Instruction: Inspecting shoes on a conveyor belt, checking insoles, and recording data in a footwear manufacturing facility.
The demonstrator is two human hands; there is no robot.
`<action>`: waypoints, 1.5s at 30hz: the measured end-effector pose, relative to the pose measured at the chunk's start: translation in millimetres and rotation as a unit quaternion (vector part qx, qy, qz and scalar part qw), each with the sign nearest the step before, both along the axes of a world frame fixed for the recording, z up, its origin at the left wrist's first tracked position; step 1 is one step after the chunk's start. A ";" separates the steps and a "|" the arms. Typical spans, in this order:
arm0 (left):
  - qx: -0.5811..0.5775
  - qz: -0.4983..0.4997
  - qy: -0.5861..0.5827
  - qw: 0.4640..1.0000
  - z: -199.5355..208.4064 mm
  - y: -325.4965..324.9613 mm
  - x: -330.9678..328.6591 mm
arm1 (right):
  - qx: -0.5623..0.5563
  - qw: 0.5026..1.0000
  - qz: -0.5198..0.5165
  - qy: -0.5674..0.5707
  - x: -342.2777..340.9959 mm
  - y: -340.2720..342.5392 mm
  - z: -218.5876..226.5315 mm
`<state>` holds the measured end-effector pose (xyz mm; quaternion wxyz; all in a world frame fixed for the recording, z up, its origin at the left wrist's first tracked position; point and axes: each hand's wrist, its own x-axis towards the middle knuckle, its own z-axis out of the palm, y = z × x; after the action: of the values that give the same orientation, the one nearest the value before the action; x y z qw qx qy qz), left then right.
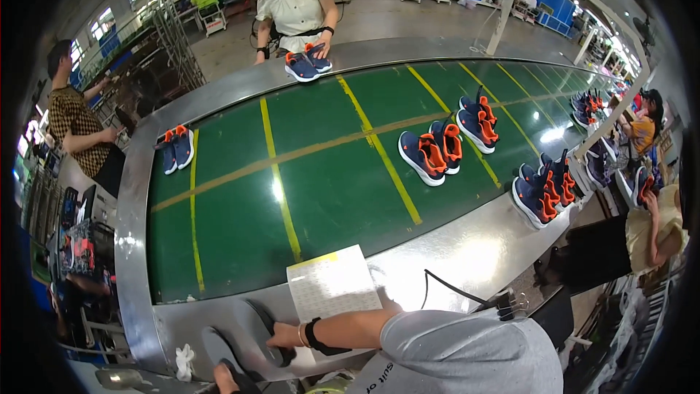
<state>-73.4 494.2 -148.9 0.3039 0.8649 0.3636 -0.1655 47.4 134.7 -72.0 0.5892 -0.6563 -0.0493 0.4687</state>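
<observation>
At the lower edge, my left hand [224,377] grips the lower end of a dark grey insole [217,345] lying along the metal ledge. Just right of it, my right hand [283,335], with a black band on its wrist, has its fingers closed on the edge of a second dark insole [257,321]. Both insoles lie side by side at a slant. Beyond my right forearm rests a white sheet of small labels [332,284] with a yellow strip along its top, partly over the belt edge.
A green conveyor belt [233,226] with yellow lines carries navy and orange sneakers [423,157]. More sneakers [539,193] stand on the right ledge. A co-worker [295,7] across handles a pair. A crumpled white tissue [184,362] and a black cable [452,284] lie on the near ledge.
</observation>
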 end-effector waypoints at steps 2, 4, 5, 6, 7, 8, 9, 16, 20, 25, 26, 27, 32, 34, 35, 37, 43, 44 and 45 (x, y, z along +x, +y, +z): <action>0.124 -0.010 0.010 0.992 -7.5 -13.1 8.8 | -0.020 0.997 0.007 -0.078 -2.8 3.1 -8.3; 0.243 -0.017 0.014 0.970 -1.1 -39.7 13.4 | -0.053 0.994 0.076 -0.061 7.7 -2.2 14.2; 0.300 -0.023 0.010 0.953 4.0 -58.2 18.8 | -0.084 0.984 0.150 -0.042 13.9 -9.6 23.2; 0.359 -0.032 0.000 0.933 17.4 -80.8 28.4 | -0.069 0.981 0.160 -0.090 15.9 -16.6 13.0; 0.419 -0.026 -0.007 0.908 51.0 -112.5 26.5 | -0.047 0.972 0.195 -0.125 16.5 -23.0 19.1; 0.406 0.021 -0.041 0.913 88.9 -146.0 33.5 | -0.033 0.964 0.203 -0.167 18.2 -31.0 20.6; 0.388 0.054 -0.076 0.917 143.5 -196.0 53.9 | -0.023 0.959 0.199 -0.203 19.9 -49.7 19.7; 0.232 -0.217 -0.451 0.834 141.5 -291.1 159.2 | -0.016 0.928 0.011 -0.372 34.7 -248.6 47.1; 0.068 -0.345 -0.429 0.832 187.6 -435.5 203.8 | -0.150 0.887 -0.048 -0.434 35.8 -405.7 46.3; -0.040 -0.485 -0.375 0.789 198.4 -594.1 238.0 | -0.421 0.777 -0.084 -0.460 48.6 -566.7 66.8; -0.051 -0.510 -0.361 0.779 197.2 -622.0 244.0 | -0.449 0.763 -0.098 -0.455 56.4 -595.1 64.3; -0.064 -0.534 -0.346 0.769 194.3 -647.8 250.3 | -0.477 0.747 -0.110 -0.450 65.7 -619.9 64.0; -0.001 -0.616 -0.255 0.745 173.3 -748.7 290.6 | -0.552 0.665 -0.223 -0.451 119.1 -706.3 68.8; 0.031 -0.648 -0.237 0.723 163.6 -782.4 307.5 | -0.557 0.657 -0.261 -0.435 140.3 -732.1 76.5; 0.025 -0.660 -0.238 0.712 156.6 -792.3 315.7 | -0.557 0.666 -0.275 -0.413 154.4 -741.4 80.1; 0.031 -0.673 -0.284 0.682 134.3 -807.4 332.2 | -0.543 0.728 -0.263 -0.325 198.6 -754.5 77.5; -0.011 -0.650 -0.267 0.711 110.5 -842.3 343.0 | -0.635 0.590 -0.265 -0.422 250.1 -764.4 35.8; -0.011 -0.654 -0.267 0.708 103.1 -841.5 345.6 | -0.644 0.608 -0.247 -0.392 255.5 -768.3 35.3; -0.010 -0.659 -0.266 0.703 107.7 -845.6 346.5 | -0.653 0.625 -0.229 -0.361 258.7 -772.2 41.0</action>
<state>273.1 -351.4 -41.2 0.2101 0.8888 -0.3971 -0.0907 306.1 -637.5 -31.0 0.0297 -0.9754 0.2132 -0.0467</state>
